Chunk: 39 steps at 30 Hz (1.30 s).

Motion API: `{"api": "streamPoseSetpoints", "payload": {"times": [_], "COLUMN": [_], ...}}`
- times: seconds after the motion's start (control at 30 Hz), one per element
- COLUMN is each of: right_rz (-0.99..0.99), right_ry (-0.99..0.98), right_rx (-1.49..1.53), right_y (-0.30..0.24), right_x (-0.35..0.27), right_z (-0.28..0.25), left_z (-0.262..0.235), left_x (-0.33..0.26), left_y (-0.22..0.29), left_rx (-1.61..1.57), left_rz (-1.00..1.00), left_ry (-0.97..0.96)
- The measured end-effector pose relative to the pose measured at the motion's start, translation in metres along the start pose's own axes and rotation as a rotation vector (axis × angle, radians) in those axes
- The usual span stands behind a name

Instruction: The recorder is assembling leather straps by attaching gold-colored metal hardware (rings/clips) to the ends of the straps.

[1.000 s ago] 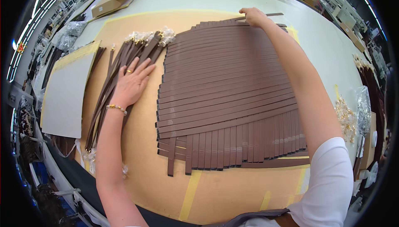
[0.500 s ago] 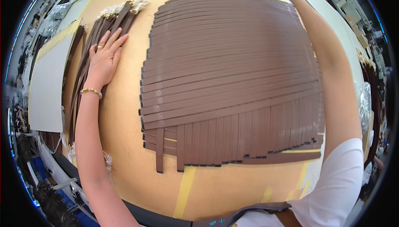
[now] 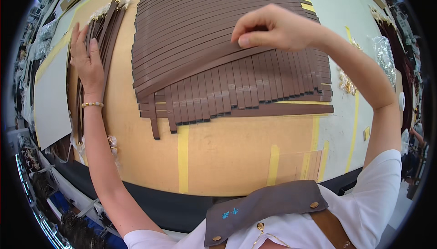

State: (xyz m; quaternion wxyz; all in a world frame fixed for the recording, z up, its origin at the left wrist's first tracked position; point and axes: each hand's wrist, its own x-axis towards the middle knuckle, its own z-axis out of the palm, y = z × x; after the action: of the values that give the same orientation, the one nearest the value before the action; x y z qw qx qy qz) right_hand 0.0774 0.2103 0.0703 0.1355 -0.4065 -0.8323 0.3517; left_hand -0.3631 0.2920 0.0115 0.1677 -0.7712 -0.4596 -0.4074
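Observation:
Brown flat straps point(image 3: 209, 30) with dark ends lie side by side in a broad layer on the tan table board. Crosswise beneath their near edge runs another row of straps point(image 3: 246, 82). My right hand point(image 3: 277, 28) is over the near part of the layer, thumb and fingers curled together; whether a strap is between them does not show. At the left, a bundle of brown straps point(image 3: 107, 39) with clear-wrapped gold metal ends lies lengthwise. My left hand point(image 3: 86, 64) is at the bundle's left side, fingers spread and gripping nothing.
A pale flat board point(image 3: 52, 94) stands left of the bundle. Yellow tape strips point(image 3: 183, 158) mark the table. Gold-ended pieces in clear wrap point(image 3: 347, 82) lie to the right, near a clear plastic bag point(image 3: 384, 60). Dark red straps point(image 3: 403, 80) hang at the far right.
My right hand has come from the far right corner back over the strap layer. My left hand has shifted left across the bundle. The whole view has also shifted.

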Motion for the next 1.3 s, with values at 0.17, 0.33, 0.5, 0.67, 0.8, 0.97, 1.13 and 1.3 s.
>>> {"api": "streamPoseSetpoints", "payload": {"times": [0.17, 0.33, 0.5, 0.67, 0.8, 0.97, 1.13, 1.3], "right_rz": [0.202, 0.318, 0.213, 0.222, 0.246, 0.437, 0.322, 0.487], "right_ry": [-0.049, 0.067, 0.106, 0.216, 0.439, 0.447, 0.474, 0.149], "right_rx": [0.04, -0.163, -0.333, -0.303, -0.346, -0.252, -0.364, -0.51], "right_y": [-0.001, -0.033, -0.022, 0.013, 0.044, 0.074, 0.068, 0.057], "right_x": [0.001, 0.005, 0.009, -0.032, -0.09, -0.152, -0.163, -0.171], "right_z": [0.045, 0.058, 0.068, 0.072, 0.054, 0.014, 0.004, -0.011], "left_z": [-0.032, -0.044, -0.028, -0.011, -0.008, -0.004, -0.003, -0.003], "left_x": [-0.014, -0.04, -0.062, -0.07, -0.07, -0.068, -0.067, -0.067], "left_y": [0.081, 0.155, 0.18, 0.173, 0.169, 0.168, 0.17, 0.173], "left_rx": [-0.092, -0.116, -0.114, -0.113, -0.179, -0.196, -0.207, -0.209], "left_rz": [0.187, 0.224, 0.25, 0.211, 0.18, 0.2, 0.231, 0.249], "left_ry": [-0.242, -0.608, -0.749, -0.806, -0.803, -0.759, -0.801, -0.822]}}
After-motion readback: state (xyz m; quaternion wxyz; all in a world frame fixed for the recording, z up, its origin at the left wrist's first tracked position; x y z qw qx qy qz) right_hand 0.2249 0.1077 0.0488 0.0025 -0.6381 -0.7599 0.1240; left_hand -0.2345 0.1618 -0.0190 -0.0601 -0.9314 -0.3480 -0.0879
